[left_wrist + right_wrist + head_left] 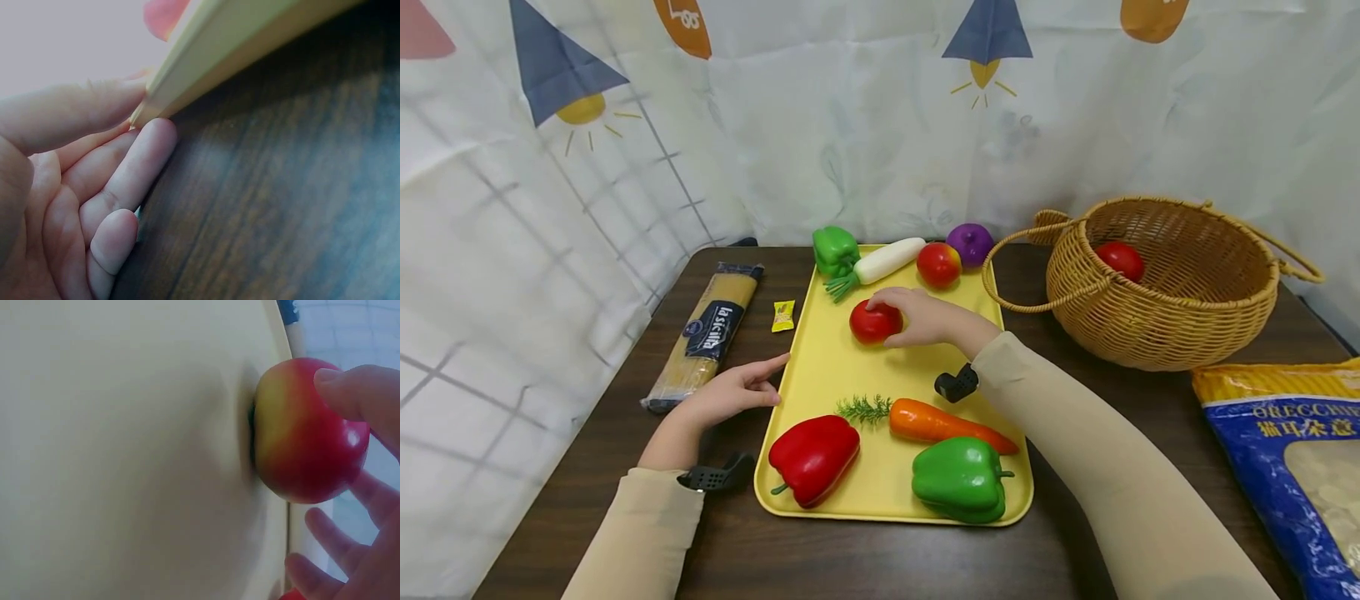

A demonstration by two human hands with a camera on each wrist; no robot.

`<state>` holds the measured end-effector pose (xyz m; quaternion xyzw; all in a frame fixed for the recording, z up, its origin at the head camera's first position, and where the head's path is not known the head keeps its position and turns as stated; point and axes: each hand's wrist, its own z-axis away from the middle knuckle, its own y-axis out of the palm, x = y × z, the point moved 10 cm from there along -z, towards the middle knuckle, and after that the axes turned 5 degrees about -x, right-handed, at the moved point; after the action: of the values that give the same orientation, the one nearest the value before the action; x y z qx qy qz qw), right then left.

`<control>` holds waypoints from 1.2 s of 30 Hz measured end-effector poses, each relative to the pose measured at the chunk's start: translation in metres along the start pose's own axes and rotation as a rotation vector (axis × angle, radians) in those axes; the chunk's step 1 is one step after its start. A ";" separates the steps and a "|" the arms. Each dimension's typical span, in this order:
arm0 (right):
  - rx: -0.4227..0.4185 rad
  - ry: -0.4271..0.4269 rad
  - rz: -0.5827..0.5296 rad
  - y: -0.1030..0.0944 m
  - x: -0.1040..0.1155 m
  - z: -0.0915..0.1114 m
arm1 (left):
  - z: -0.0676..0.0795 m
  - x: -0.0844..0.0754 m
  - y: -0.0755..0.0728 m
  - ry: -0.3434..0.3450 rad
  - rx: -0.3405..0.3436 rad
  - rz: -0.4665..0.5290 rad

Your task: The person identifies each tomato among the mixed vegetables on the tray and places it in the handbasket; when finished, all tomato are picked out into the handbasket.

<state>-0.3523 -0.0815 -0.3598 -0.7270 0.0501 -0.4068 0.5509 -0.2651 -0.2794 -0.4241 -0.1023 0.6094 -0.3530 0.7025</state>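
In the head view my right hand [917,318] grips a red tomato [876,322] over the upper middle of the yellow tray [827,367]. Seen from the right wrist, the thumb lies on the tomato [306,431], whose yellowish side and a bit of dark green face the tray. Two fingers stick out past it. My left hand [733,396] touches the tray's left rim with thumb and index finger; the left wrist view shows the other fingers against the outer edge [206,69]. A red bell pepper [815,460] lies just right of that hand.
The tray also bears a carrot [951,425], green peppers [962,481], a white radish [891,260], a red-yellow fruit [938,265] and a purple onion-like vegetable [972,244]. A wicker basket [1165,325] holds a red item. Pasta packs [707,337] and a yellow candy [783,316] flank it.
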 end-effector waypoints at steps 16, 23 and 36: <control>0.013 0.093 -0.217 0.007 -0.023 0.007 | 0.000 0.000 0.000 0.003 -0.005 0.003; -0.030 0.111 -0.251 0.001 -0.020 0.012 | 0.000 0.001 0.000 -0.003 0.000 -0.001; -0.168 0.042 -0.289 -0.034 -0.001 0.047 | 0.001 -0.001 0.000 0.001 -0.001 0.002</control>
<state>-0.3352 -0.0319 -0.3343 -0.7617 -0.0096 -0.4910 0.4227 -0.2638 -0.2793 -0.4235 -0.1017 0.6100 -0.3522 0.7025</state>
